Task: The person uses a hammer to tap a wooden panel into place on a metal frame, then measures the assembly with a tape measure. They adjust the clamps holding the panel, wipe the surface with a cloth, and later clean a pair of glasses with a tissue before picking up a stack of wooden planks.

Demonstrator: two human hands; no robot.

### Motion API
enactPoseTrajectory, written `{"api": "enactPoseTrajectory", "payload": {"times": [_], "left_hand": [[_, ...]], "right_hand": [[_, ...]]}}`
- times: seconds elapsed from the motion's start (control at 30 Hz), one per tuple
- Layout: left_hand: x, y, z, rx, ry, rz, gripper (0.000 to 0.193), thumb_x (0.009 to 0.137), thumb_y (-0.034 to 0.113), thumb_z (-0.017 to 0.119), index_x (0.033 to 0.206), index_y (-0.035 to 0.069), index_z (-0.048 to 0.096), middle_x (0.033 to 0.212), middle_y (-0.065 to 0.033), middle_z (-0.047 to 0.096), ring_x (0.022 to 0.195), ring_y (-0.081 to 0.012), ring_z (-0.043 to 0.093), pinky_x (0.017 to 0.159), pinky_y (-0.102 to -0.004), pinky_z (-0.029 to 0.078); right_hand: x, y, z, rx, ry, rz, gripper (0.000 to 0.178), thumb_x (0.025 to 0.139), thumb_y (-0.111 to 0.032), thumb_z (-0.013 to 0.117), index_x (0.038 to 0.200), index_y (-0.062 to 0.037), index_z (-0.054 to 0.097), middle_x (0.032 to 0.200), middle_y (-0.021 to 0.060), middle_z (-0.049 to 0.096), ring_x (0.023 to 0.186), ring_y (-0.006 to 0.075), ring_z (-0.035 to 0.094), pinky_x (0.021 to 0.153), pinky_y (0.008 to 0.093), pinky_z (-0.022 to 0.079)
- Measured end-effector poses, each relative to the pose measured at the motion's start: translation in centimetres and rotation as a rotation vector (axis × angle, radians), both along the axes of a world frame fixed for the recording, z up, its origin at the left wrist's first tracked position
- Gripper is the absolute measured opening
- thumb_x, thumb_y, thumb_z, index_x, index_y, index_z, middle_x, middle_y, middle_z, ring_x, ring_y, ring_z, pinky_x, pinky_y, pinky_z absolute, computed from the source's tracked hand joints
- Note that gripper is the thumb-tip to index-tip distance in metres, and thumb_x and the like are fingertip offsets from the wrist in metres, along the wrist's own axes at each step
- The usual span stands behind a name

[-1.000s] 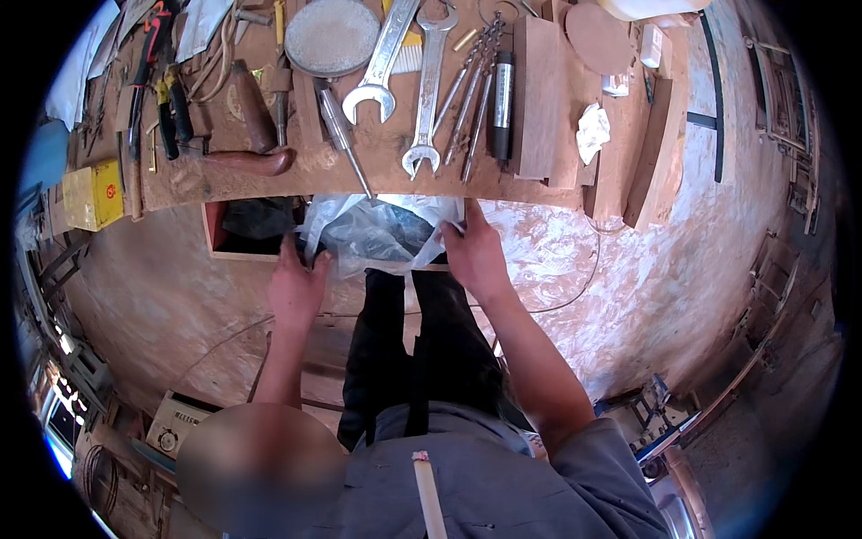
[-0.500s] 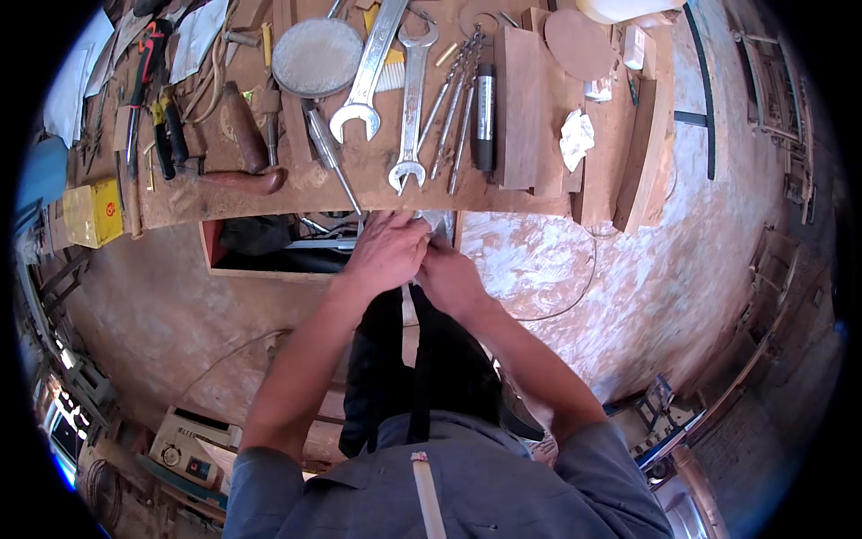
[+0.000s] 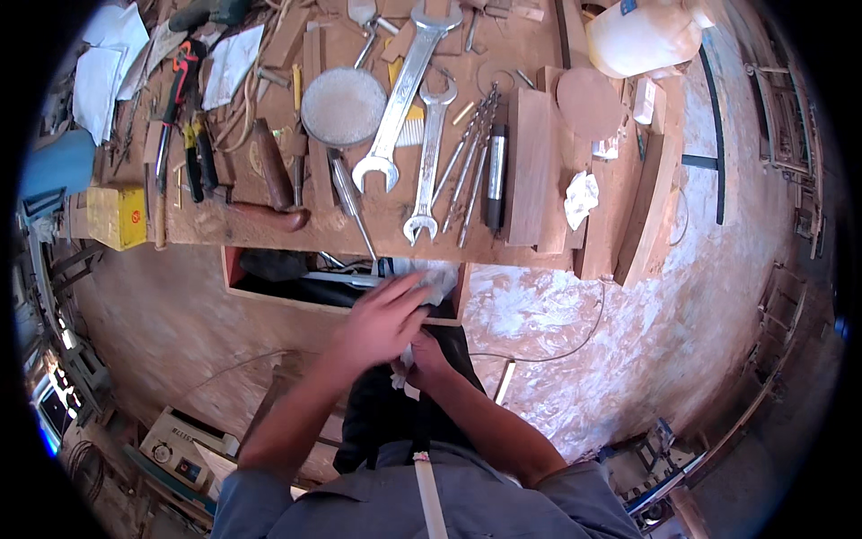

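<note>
While both forearms reach in from the lower edge, the two hands meet at the front of one wooden drawer (image 3: 460,296), out beneath the near edge of the surface (image 3: 319,229). Left hand (image 3: 382,322): fingers straightened and slightly parted, blurred, above the drawer's front edge, gripping nothing that shows. Right hand (image 3: 431,361): lower, just beside the left, fingers curled round one whitish scrap (image 3: 400,378), which hangs below them in front of the drawer. Its far side is hidden; cannot tell whether the scrap joins the plastic inside.

Drawer contents: one crumpled mass of clear plastic (image 3: 437,280) at the right end; one dark bundle (image 3: 274,265) at the left; one grey metal bar (image 3: 337,278) between.

Surface count, left to right: one yellow box (image 3: 118,216); one tool with two yellow-and-black handles (image 3: 195,153); one round grey disc (image 3: 344,106); one pointed metal tool (image 3: 350,198), tip at the edge above the drawer; two silver wrenches, larger (image 3: 391,130) left of smaller (image 3: 430,162); three long drill bits (image 3: 464,171); one black-and-silver cylinder (image 3: 496,180); one crumpled white paper (image 3: 581,199); one brown disc (image 3: 589,105); one pale jug (image 3: 642,40).
</note>
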State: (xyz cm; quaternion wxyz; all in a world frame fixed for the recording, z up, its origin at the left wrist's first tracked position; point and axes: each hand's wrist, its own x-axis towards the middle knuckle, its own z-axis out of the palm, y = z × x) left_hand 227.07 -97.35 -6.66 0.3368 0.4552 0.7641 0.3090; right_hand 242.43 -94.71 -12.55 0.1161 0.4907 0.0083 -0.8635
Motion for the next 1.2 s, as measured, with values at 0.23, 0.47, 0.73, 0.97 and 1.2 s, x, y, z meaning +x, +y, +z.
{"api": "enactPoseTrajectory", "payload": {"times": [0.23,0.47,0.73,0.97,1.2], "left_hand": [[2.4,-11.4,-2.8,-0.184,-1.235,1.523,0.033,0.089,0.024,0.060,0.115,0.004,0.058,0.107,-0.0107,0.060,0.106,-0.0281,0.057,0.087,-0.0416,0.049],[0.6,-9.3,-4.5,0.206,-1.413,1.378,0.029,0.081,0.004,0.054,0.110,0.002,0.057,0.105,-0.0093,0.061,0.098,-0.0252,0.060,0.090,-0.0414,0.051],[-4.5,-4.1,-7.6,0.423,-1.229,1.240,0.028,0.083,0.003,0.054,0.111,0.000,0.056,0.101,-0.0100,0.063,0.090,-0.0212,0.062,0.079,-0.0331,0.051],[-4.1,-6.9,-3.7,-0.295,-0.533,0.468,0.020,0.094,0.011,0.056,0.105,-0.002,0.064,0.085,-0.0063,0.067,0.077,-0.0130,0.063,0.071,-0.0280,0.052],[-2.5,-4.5,26.5,0.534,-0.134,0.483,0.013,0.085,0.001,0.055,0.095,-0.001,0.064,0.083,-0.0099,0.063,0.074,-0.0160,0.059,0.068,-0.0272,0.050]], "right_hand": [[-1.5,1.1,-0.4,-0.075,-0.111,-0.019,0.029,0.099,-0.041,0.046,0.094,-0.0133,0.052,0.105,0.0144,0.070,0.057,0.0149,0.060,0.040,0.0249,0.037],[-2.5,3.3,-0.1,0.069,-0.061,0.025,0.032,0.100,-0.034,0.044,0.106,-0.0051,0.056,0.108,0.0146,0.068,0.059,0.0140,0.061,0.040,0.0253,0.039],[-7.8,8.3,-2.0,0.247,0.131,-0.082,0.023,0.098,-0.028,0.048,0.100,-0.0066,0.056,0.087,0.0107,0.067,0.055,0.0190,0.062,0.038,0.0276,0.039],[-0.7,11.4,3.1,0.050,0.142,-0.067,0.032,0.099,-0.034,0.048,0.106,-0.0041,0.057,0.097,0.0116,0.066,0.072,0.0202,0.059,0.064,0.0329,0.048],[14.0,10.4,13.2,0.335,0.051,-0.109,0.026,0.093,-0.006,0.052,0.118,0.0033,0.051,0.101,0.0174,0.064,0.086,0.0271,0.065,0.076,0.0408,0.056]]}}
